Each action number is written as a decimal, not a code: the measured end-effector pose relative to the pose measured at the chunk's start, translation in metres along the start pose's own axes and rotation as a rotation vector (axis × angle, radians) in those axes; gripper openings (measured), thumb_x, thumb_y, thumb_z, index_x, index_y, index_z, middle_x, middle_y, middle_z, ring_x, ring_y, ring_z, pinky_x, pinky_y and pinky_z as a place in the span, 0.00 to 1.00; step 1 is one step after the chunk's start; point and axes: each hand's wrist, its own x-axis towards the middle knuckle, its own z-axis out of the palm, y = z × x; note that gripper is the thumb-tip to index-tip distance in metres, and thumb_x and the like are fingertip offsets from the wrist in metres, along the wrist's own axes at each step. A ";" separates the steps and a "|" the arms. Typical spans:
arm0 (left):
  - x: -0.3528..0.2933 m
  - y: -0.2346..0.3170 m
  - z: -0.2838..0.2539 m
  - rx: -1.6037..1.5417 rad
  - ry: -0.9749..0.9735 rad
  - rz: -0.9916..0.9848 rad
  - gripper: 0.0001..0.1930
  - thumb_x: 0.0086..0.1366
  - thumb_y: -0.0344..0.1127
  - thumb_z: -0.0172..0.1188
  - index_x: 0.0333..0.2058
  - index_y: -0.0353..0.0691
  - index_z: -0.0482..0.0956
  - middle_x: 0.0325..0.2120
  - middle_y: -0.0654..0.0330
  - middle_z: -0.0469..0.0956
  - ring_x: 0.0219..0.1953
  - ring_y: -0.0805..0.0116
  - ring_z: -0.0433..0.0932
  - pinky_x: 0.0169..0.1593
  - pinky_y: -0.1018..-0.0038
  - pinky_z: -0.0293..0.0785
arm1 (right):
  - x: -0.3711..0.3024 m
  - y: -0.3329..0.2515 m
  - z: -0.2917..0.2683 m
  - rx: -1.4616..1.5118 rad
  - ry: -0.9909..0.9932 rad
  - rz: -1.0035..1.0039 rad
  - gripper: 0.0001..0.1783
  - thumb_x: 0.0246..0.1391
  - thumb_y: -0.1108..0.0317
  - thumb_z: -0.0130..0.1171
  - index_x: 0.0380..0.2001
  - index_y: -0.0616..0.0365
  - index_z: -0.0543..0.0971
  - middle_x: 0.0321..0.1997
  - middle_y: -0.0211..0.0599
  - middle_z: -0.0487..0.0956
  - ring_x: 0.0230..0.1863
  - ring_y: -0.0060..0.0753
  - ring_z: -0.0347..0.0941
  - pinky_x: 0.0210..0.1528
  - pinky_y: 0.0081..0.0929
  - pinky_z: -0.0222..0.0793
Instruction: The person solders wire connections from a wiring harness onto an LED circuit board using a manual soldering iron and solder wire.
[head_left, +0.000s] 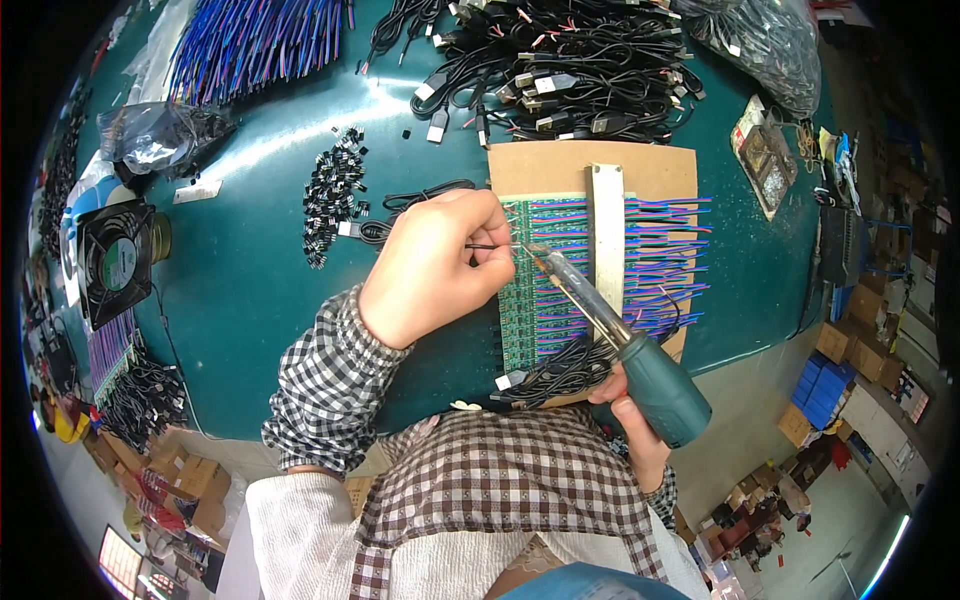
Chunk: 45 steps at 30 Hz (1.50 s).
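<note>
My left hand (pixel 440 255) pinches the end of a thin black cable (pixel 484 246) between thumb and fingertips at the left edge of a row of green circuit boards (pixel 518 320). In my right hand (pixel 638 425) is a soldering iron (pixel 662 388) with a green handle; its tip comes in from the right, close to the cable end. Whether the tip touches a board is too small to tell. Blue, red and black wires (pixel 565 285) run right from the boards across a brown cardboard sheet (pixel 640 172). A pale metal bar (pixel 608 240) lies over them.
A coiled black cable bundle (pixel 570 372) lies at the near edge. Small black connectors (pixel 333 200) are heaped left of my hand. Black USB cables (pixel 590 70) pile up at the back, beside blue-purple wires (pixel 262 45). A fan (pixel 115 265) stands left; a solder tray (pixel 765 160) lies right.
</note>
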 end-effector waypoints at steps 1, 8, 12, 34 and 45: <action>0.000 0.000 0.000 0.001 -0.002 -0.002 0.05 0.44 0.25 0.59 0.22 0.35 0.71 0.19 0.57 0.71 0.20 0.68 0.74 0.26 0.75 0.71 | 0.000 0.000 0.001 0.007 0.004 -0.007 0.21 0.50 0.70 0.54 0.45 0.73 0.66 0.30 0.41 0.72 0.33 0.36 0.71 0.40 0.35 0.70; 0.000 -0.001 0.000 -0.004 -0.005 0.001 0.06 0.44 0.25 0.59 0.22 0.34 0.71 0.19 0.57 0.72 0.20 0.68 0.74 0.26 0.75 0.71 | 0.001 0.001 0.000 -0.006 0.001 -0.015 0.21 0.50 0.71 0.54 0.46 0.74 0.66 0.30 0.40 0.72 0.33 0.35 0.71 0.40 0.35 0.71; 0.000 -0.001 0.000 -0.001 -0.004 0.002 0.06 0.44 0.25 0.59 0.22 0.34 0.71 0.19 0.57 0.72 0.20 0.68 0.74 0.26 0.75 0.71 | 0.001 0.001 0.000 -0.008 0.002 -0.023 0.21 0.50 0.72 0.54 0.46 0.74 0.66 0.30 0.40 0.73 0.33 0.35 0.71 0.40 0.34 0.71; 0.000 0.000 0.000 0.021 0.008 -0.003 0.06 0.44 0.25 0.59 0.21 0.34 0.71 0.19 0.57 0.72 0.21 0.67 0.74 0.26 0.74 0.71 | 0.000 -0.001 0.001 -0.023 0.011 -0.002 0.23 0.50 0.68 0.56 0.46 0.73 0.65 0.29 0.38 0.71 0.33 0.33 0.69 0.39 0.35 0.71; 0.000 -0.001 0.002 -0.010 0.017 0.006 0.05 0.44 0.23 0.58 0.22 0.34 0.71 0.18 0.61 0.70 0.20 0.74 0.70 0.24 0.78 0.67 | -0.002 0.007 -0.002 -0.018 0.004 -0.008 0.22 0.51 0.70 0.55 0.46 0.73 0.65 0.27 0.39 0.70 0.31 0.32 0.70 0.38 0.35 0.72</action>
